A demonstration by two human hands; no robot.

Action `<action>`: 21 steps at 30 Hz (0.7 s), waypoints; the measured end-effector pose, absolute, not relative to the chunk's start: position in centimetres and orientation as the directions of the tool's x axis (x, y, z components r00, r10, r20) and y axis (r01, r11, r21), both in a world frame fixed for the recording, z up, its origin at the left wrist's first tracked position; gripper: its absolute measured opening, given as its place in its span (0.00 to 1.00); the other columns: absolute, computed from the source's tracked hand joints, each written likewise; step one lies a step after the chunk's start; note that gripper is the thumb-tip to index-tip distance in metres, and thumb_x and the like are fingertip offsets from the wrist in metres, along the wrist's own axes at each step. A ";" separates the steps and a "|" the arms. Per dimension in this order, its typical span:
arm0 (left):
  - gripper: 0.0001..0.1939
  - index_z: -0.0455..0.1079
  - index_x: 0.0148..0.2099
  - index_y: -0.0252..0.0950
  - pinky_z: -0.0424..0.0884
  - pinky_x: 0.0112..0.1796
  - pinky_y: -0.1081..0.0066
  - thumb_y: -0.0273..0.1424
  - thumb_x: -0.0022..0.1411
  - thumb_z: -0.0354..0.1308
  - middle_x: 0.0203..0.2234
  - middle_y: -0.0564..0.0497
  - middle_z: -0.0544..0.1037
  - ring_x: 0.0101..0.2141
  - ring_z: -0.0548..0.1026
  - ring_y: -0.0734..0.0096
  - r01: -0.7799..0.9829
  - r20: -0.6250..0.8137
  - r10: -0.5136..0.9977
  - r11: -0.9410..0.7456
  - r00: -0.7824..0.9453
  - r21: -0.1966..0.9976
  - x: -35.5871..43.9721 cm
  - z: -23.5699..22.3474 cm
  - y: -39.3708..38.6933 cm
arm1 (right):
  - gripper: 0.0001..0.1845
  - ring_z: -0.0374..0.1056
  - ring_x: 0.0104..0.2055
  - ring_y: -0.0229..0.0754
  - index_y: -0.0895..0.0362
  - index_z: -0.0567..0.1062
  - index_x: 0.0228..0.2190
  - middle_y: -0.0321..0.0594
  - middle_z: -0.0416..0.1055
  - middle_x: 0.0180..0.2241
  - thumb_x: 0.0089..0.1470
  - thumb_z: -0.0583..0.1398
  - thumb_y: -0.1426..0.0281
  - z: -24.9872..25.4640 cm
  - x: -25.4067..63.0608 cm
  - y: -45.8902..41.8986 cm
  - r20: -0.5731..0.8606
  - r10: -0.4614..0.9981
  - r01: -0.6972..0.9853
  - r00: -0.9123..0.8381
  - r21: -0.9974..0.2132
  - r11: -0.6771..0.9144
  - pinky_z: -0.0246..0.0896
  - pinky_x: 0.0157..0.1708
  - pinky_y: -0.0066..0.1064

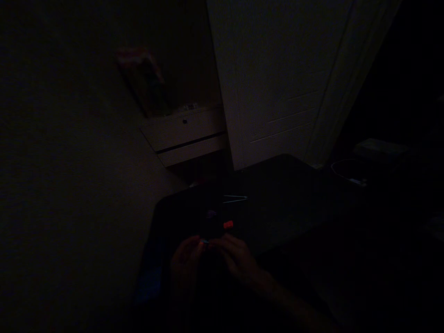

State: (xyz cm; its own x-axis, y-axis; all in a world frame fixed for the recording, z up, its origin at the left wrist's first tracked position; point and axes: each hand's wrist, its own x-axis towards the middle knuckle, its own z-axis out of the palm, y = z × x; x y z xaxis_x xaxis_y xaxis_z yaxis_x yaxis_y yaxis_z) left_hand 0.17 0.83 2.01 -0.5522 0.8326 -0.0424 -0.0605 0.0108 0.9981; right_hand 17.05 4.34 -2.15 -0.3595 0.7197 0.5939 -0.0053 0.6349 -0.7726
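The scene is very dark. Low in the view, my left hand (187, 259) is closed, with thumb and fingertips pinched at a tiny pale-bluish and reddish piece (205, 242) whose kind I cannot make out. From the right, my right hand (236, 256) meets it, fingers pressed together at the other end of that piece. Just beyond the right hand lies a small bright orange-red object (228, 225). A dim purplish lump (211, 213) sits to its left. Farther back, a pair of thin metal tweezers (236, 199) rests on the dark table (277, 199), tips pointing left.
A light drawer unit (194, 132) stands behind the table, beside a pale door-like panel (274, 83). Left of my hands is a faint bluish patch (149, 282). A white cable (347, 175) lies at the right, near a pale boxy shape (379, 150).
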 end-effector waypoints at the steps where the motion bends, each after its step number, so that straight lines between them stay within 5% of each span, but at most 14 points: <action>1: 0.20 0.82 0.35 0.35 0.82 0.37 0.63 0.39 0.39 0.76 0.32 0.45 0.87 0.34 0.85 0.56 -0.052 -0.043 0.836 0.017 -0.547 0.998 0.2 2.1 0.8 | 0.21 0.73 0.40 0.42 0.52 0.78 0.56 0.42 0.76 0.41 0.68 0.55 0.78 -2.1 17.1 4.3 0.589 0.721 0.006 -0.365 -0.773 0.635 0.70 0.41 0.31; 8: 0.19 0.84 0.36 0.35 0.81 0.47 0.56 0.40 0.41 0.75 0.36 0.42 0.88 0.41 0.86 0.49 0.039 -0.035 0.831 0.068 -0.556 0.997 0.1 1.6 0.9 | 0.23 0.73 0.39 0.41 0.51 0.78 0.56 0.42 0.76 0.40 0.67 0.54 0.79 -2.4 17.0 4.6 0.591 0.723 0.024 -0.358 -0.768 0.640 0.70 0.41 0.30; 21: 0.20 0.85 0.37 0.34 0.82 0.45 0.55 0.41 0.43 0.76 0.36 0.41 0.88 0.41 0.86 0.48 0.027 -0.023 0.830 0.045 -0.557 0.999 0.2 1.4 1.1 | 0.30 0.73 0.41 0.41 0.49 0.74 0.61 0.42 0.74 0.43 0.64 0.53 0.83 -3.0 17.0 4.5 0.628 0.686 0.059 -0.366 -0.720 0.691 0.72 0.43 0.31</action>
State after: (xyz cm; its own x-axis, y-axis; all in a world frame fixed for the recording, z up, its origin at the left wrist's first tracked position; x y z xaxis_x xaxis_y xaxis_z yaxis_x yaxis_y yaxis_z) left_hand 0.17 1.07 1.39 -0.5569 0.8303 -0.0227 0.0265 0.0450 0.9986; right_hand 17.01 4.50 -3.00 -0.3660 0.6863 0.6285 0.0591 0.6911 -0.7204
